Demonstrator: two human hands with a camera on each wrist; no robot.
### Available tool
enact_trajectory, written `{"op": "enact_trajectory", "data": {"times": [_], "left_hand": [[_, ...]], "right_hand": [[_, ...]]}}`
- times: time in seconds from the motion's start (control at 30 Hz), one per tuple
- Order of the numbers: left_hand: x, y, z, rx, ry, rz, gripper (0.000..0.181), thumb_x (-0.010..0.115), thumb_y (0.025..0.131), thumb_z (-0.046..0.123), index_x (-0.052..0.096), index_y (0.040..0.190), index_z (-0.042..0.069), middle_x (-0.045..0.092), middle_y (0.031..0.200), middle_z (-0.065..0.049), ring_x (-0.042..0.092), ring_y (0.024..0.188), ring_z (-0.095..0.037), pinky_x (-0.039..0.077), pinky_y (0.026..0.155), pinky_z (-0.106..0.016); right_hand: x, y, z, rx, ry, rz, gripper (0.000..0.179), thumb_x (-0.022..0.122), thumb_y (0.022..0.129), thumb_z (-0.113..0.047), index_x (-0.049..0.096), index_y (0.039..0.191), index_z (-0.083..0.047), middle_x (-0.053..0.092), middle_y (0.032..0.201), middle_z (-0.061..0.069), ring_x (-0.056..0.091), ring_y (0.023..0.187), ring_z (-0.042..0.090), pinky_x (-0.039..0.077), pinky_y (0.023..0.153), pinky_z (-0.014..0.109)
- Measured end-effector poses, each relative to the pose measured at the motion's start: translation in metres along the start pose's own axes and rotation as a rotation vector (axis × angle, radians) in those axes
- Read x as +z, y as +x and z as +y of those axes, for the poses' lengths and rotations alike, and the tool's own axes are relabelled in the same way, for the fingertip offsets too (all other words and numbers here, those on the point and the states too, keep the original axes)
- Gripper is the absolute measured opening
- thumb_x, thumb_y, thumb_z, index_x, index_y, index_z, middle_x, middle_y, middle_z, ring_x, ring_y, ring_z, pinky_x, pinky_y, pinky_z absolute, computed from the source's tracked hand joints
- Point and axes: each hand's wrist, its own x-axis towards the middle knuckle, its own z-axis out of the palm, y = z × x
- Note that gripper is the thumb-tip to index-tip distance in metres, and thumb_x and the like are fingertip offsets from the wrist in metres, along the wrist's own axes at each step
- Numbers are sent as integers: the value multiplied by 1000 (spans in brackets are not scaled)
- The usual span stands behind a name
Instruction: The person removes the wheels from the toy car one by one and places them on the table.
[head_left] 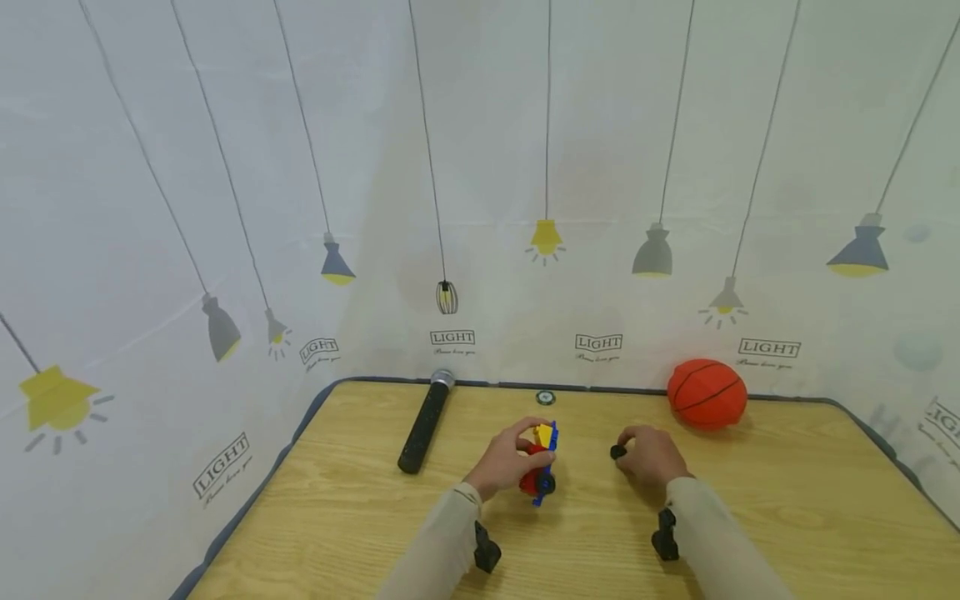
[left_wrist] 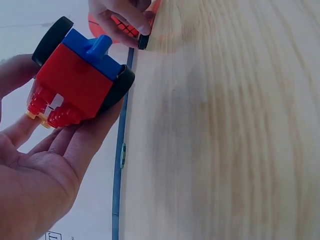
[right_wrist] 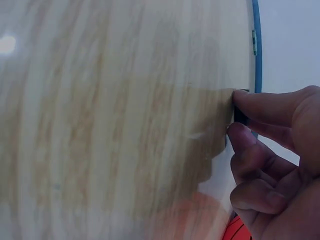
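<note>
1. Nearest first: two pale sleeves (head_left: 438,542) (head_left: 723,542) reach in over the near side of the wood-grain counter (head_left: 337,533), a black wrist device (head_left: 486,548) at the left cuff and another (head_left: 664,537) at the right.
2. Now the left hand (head_left: 506,464), and it has hold of a toy vehicle (left_wrist: 75,80), thumb on one side and fingers on the other! The toy is held up off the counter, around mid-width, between the left and right edges. Red body, blue section with a stubby blue peg, yellow part at its far end, black wheels (left_wrist: 52,40) on both sides.
3. Across to the right hand (head_left: 652,454), well apart from the left: thumb and fingertip pinch a small black wheel-like piece (head_left: 617,452), the other fingers folded in. It's low over the wood; touching or not, I can't tell.
4. Further out on the left, a black microphone (head_left: 425,425) lies at a slant, silver head towards the far edge.
5. Over by the far right corner sits a red ball (head_left: 707,393) with black basketball lines, a little flattened, just beyond the right hand.
6. Mid-span at the far edge, a small round badge (head_left: 545,398).
7. And behind it all, a pale wall covering (head_left: 495,167) printed with hanging lamps and the word LIGHT.
</note>
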Motion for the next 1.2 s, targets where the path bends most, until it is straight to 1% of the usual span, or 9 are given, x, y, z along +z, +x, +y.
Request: {"op": "enact_trajectory", "data": {"times": [0.17, 0.3, 0.4, 0.5, 0.6, 0.7, 1.0, 1.1, 1.2], "left_hand": [[-1, 3, -3, -28, -50, 29, 46, 69, 96, 28, 55, 139, 36, 66, 116, -12, 66, 96, -18, 57, 73, -32], [-2, 5, -4, -51, -106, 25, 47, 67, 97, 22, 54, 140, 34, 66, 115, -14, 66, 94, -18, 58, 73, -33], [-3, 5, -4, -63, -157, 14, 48, 65, 98, 19, 52, 143, 32, 65, 115, -14, 67, 93, -18, 61, 76, -35], [-4, 5, -4, -59, -193, 9, 50, 64, 99, 17, 49, 146, 28, 64, 118, -16, 68, 97, -20, 62, 81, -38], [-3, 4, -4, -53, -216, 10, 52, 64, 99, 15, 47, 147, 27, 63, 122, -17, 68, 101, -21, 61, 86, -42], [-4, 4, -5, -51, -237, 19, 53, 63, 99, 14, 46, 148, 27, 62, 124, -17, 67, 103, -22, 61, 88, -42], [3, 7, -5, -38, -293, 43, 51, 60, 101, 14, 45, 149, 26, 61, 125, -19, 68, 103, -23, 60, 91, -44], [5, 8, -1, -27, -327, 58, 52, 59, 102, 14, 42, 150, 24, 62, 126, -21, 70, 104, -24, 60, 91, -45], [7, 9, 2, -24, -367, 71, 53, 58, 102, 14, 40, 151, 22, 61, 128, -22, 70, 107, -25, 59, 93, -46]], "right_hand": [[2, 4, 4, -12, -6, 31, 32, 76, 85, -12, 69, 115, -2, 69, 118, 22, 62, 105, 37, 50, 95, 57], [3, 5, 4, -12, -4, 35, 39, 77, 83, -13, 68, 119, -2, 68, 121, 24, 62, 107, 38, 50, 95, 57], [2, 2, 2, -4, 12, 39, 47, 76, 83, -14, 63, 125, 1, 67, 121, 24, 62, 104, 35, 51, 93, 55], [-1, -4, -2, -34, 30, 62, 49, 75, 84, -17, 60, 126, 5, 70, 109, 21, 63, 93, 29, 54, 86, 50], [-2, -10, -6, -89, 87, 90, 46, 76, 86, -18, 61, 122, 6, 69, 91, 14, 60, 78, 22, 53, 72, 40], [-1, -17, -11, -160, 190, 94, 39, 75, 88, -16, 64, 120, 4, 65, 82, 8, 55, 71, 17, 47, 63, 31], [10, -32, -36, -361, 482, 76, 24, 70, 92, -9, 68, 115, -4, 66, 88, 10, 53, 60, 8, 48, 53, 23], [13, -36, -46, -408, 541, 62, 21, 71, 93, -9, 70, 114, -6, 68, 92, 12, 55, 64, 9, 49, 56, 23], [15, -39, -55, -418, 572, 48, 24, 73, 91, -14, 71, 114, -6, 68, 93, 12, 58, 71, 11, 50, 60, 23]]}}
